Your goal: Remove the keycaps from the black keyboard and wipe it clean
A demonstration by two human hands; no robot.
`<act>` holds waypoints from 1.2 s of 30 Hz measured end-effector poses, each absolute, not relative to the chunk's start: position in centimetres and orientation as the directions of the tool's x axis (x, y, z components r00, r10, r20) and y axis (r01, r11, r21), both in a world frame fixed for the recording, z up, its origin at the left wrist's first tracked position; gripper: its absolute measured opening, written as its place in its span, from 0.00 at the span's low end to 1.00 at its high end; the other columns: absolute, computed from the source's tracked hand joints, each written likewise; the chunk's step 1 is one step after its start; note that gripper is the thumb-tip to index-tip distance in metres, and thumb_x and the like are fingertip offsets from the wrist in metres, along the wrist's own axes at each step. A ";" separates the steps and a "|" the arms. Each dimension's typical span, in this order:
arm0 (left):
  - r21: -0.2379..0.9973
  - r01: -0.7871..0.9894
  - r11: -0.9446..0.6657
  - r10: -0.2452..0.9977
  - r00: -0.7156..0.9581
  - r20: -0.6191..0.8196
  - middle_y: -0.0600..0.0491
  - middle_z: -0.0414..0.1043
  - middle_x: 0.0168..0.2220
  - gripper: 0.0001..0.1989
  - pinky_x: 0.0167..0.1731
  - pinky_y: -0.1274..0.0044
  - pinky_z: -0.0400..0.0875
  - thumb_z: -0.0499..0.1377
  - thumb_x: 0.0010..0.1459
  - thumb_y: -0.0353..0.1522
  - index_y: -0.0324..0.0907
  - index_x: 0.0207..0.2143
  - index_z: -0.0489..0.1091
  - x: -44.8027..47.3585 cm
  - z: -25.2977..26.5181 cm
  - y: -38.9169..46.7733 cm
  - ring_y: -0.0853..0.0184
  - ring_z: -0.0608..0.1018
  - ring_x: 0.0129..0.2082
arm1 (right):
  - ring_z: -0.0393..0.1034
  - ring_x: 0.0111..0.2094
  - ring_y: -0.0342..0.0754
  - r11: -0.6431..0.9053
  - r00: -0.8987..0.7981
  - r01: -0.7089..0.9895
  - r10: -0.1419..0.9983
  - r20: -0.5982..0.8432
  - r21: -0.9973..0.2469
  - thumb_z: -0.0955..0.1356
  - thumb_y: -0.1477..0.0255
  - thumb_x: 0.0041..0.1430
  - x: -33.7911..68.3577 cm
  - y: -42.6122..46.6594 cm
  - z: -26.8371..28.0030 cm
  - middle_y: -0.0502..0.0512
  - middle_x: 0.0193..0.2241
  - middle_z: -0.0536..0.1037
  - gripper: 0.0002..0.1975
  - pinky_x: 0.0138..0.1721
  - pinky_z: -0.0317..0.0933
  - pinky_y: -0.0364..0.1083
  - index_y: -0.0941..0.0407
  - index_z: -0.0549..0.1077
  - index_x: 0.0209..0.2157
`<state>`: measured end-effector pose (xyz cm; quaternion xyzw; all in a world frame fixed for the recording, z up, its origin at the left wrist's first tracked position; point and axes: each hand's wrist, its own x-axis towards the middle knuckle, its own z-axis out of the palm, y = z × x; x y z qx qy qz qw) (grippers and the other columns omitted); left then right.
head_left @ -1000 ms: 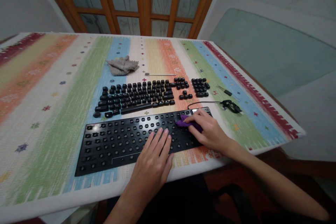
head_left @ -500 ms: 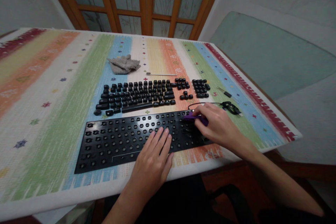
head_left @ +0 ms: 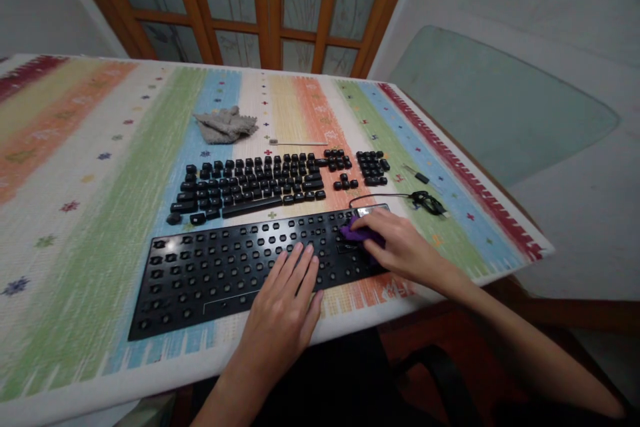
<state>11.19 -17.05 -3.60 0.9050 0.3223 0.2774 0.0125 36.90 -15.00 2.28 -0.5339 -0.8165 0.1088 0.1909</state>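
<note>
A black keyboard point(head_left: 200, 267) with its keycaps off lies near the front edge of the table. My left hand point(head_left: 285, 300) rests flat on its middle, fingers stretched out. Pinched in my right hand point(head_left: 400, 243) is a purple cloth point(head_left: 357, 232), pressed against the right part of the keyboard. That hand hides much of the keyboard's right end. Just behind the keyboard, the loose black keycaps point(head_left: 255, 180) are laid out in keyboard order.
A crumpled grey cloth point(head_left: 226, 125) lies behind the keycaps, beside a thin brush point(head_left: 297, 143). To the right are a keycap puller with a black handle point(head_left: 421, 177) and the coiled cable point(head_left: 425, 202). A patterned tablecloth point(head_left: 100, 200) covers the table.
The view has shifted slightly, so the whole scene sits further left. My right hand has moved the purple cloth slightly over the keyboard's right part. My left hand stays on the keyboard.
</note>
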 end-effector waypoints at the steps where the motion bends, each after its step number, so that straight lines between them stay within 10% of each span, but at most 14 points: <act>1: 0.199 0.577 -0.792 0.589 0.638 0.495 0.39 0.67 0.62 0.20 0.60 0.58 0.68 0.52 0.68 0.30 0.30 0.59 0.66 11.2 -3.6 -17.0 0.52 0.68 0.64 | 0.71 0.32 0.49 0.370 -0.313 0.816 0.929 0.198 -0.444 0.64 0.81 0.56 37.0 -14.7 2.3 0.55 0.32 0.78 0.11 0.34 0.64 0.47 0.57 0.74 0.39; 7: 0.193 0.577 -0.794 0.585 0.640 0.497 0.39 0.66 0.62 0.21 0.60 0.57 0.69 0.52 0.67 0.30 0.30 0.60 0.65 11.1 -3.9 -17.0 0.52 0.66 0.64 | 0.70 0.27 0.45 0.293 -0.066 0.779 0.917 0.393 -0.555 0.69 0.76 0.57 36.7 -12.6 2.6 0.51 0.30 0.79 0.04 0.31 0.62 0.44 0.56 0.74 0.36; 21: 0.198 0.587 -0.785 0.597 0.629 0.497 0.41 0.67 0.62 0.20 0.59 0.58 0.70 0.52 0.68 0.30 0.31 0.59 0.67 11.3 -3.7 -17.1 0.53 0.68 0.63 | 0.68 0.38 0.52 0.638 -0.623 0.714 0.767 0.153 -0.288 0.63 0.81 0.58 34.8 -9.2 2.5 0.58 0.33 0.75 0.09 0.40 0.62 0.50 0.56 0.72 0.36; 30: 0.224 0.582 -0.782 0.606 0.624 0.493 0.40 0.66 0.62 0.20 0.61 0.57 0.68 0.52 0.67 0.30 0.32 0.60 0.66 11.2 -3.9 -17.1 0.53 0.67 0.64 | 0.68 0.30 0.46 0.396 -0.258 0.834 0.895 0.363 -0.384 0.65 0.80 0.55 35.5 -8.4 2.6 0.53 0.31 0.77 0.07 0.34 0.61 0.46 0.56 0.69 0.35; 36: 0.214 0.582 -0.784 0.601 0.627 0.496 0.40 0.66 0.62 0.20 0.59 0.57 0.70 0.52 0.68 0.30 0.31 0.59 0.66 11.1 -3.8 -17.1 0.53 0.68 0.63 | 0.70 0.37 0.51 0.520 -0.477 0.808 0.854 0.209 -0.279 0.64 0.82 0.54 37.2 -10.0 3.0 0.57 0.35 0.77 0.11 0.38 0.62 0.49 0.55 0.70 0.38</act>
